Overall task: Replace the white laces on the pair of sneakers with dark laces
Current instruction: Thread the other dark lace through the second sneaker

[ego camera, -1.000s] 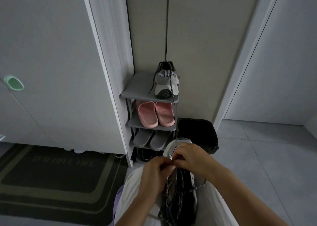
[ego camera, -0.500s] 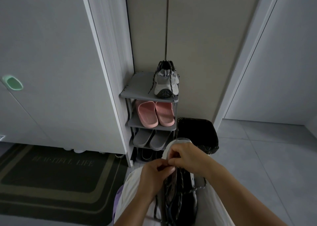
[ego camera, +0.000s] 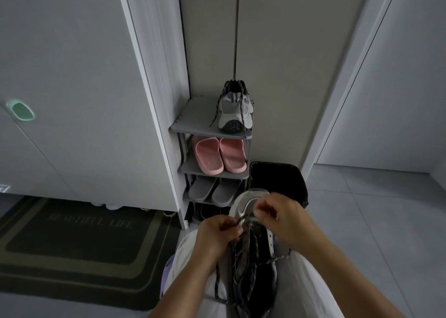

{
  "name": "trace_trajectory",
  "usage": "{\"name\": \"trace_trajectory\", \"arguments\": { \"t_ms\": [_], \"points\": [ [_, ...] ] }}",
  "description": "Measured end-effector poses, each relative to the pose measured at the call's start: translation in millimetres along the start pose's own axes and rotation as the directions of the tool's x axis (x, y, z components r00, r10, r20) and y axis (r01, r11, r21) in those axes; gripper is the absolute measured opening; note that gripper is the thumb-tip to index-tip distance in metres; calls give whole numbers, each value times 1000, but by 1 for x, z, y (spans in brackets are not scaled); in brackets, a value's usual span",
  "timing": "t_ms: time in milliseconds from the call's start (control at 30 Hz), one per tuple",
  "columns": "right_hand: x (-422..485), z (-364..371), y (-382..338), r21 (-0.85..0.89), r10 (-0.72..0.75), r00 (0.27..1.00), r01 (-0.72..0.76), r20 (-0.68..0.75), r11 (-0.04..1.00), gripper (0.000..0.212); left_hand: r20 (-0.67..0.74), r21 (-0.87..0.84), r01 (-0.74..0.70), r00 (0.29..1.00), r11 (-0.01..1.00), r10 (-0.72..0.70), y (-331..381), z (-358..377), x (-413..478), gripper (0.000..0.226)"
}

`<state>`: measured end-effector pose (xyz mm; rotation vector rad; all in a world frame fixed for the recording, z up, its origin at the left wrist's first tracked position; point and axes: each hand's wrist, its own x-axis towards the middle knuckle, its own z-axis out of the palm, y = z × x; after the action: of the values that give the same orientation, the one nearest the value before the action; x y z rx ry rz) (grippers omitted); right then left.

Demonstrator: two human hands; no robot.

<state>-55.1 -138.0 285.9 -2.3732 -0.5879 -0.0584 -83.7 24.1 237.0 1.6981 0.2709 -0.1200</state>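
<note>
A grey-white sneaker (ego camera: 251,250) lies on my lap with its toe pointing away from me. A dark speckled lace (ego camera: 243,220) runs across its lowest eyelets, and loose lengths hang down both sides. My left hand (ego camera: 214,238) pinches the lace at the shoe's left edge. My right hand (ego camera: 277,211) pinches it near the toe on the right side. The second sneaker (ego camera: 235,111) stands on the top shelf of the shoe rack (ego camera: 193,122), dark laces dangling from it.
Pink slippers (ego camera: 219,154) and grey slippers (ego camera: 212,189) fill the lower rack shelves. A black bin (ego camera: 277,180) stands right of the rack. A dark doormat (ego camera: 79,243) lies on the floor at left, below white cabinet doors.
My hands have drawn slightly apart, the left one lower and the right one toward the toe, exposing a loop of dark lace between them.
</note>
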Motion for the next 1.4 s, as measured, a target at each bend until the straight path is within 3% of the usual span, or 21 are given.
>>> {"name": "trace_trajectory", "arguments": {
  "t_ms": [133,267,467,600,733,900,1067,1167,1333,1400],
  "points": [
    [-24,15,8,-115,108,985,-92,136,989,13,42,20,-2,999,1000,1,4,-1,1,9],
    [-27,29,0,-206,185,980,-165,77,965,19,31,96,-44,999,994,41,3,5,0,23],
    [-31,35,-8,-246,209,978,-207,-18,947,22,15,185,-123,992,975,122,2,3,0,3],
    [-29,43,-5,-220,213,974,-225,-76,949,19,-14,324,-179,981,929,194,-2,3,4,12],
    [-26,49,1,-213,225,972,-235,-72,948,19,-25,117,-79,996,990,82,-5,8,3,7],
    [-19,48,4,-189,232,972,-235,-39,953,15,-51,9,-33,998,999,33,-6,12,1,2],
    [-18,35,7,-111,192,973,-179,129,978,5,33,-105,27,999,994,-24,-5,17,-2,7],
    [-17,27,3,-80,144,964,-130,223,988,2,69,-145,-3,998,989,13,4,23,-3,8],
    [-24,13,8,-79,194,945,-179,263,981,19,-227,-322,-170,969,931,98,20,24,5,20],
    [-37,13,3,-244,143,979,-105,146,964,21,-319,-409,-216,944,887,83,18,17,5,18]
  ]
}}
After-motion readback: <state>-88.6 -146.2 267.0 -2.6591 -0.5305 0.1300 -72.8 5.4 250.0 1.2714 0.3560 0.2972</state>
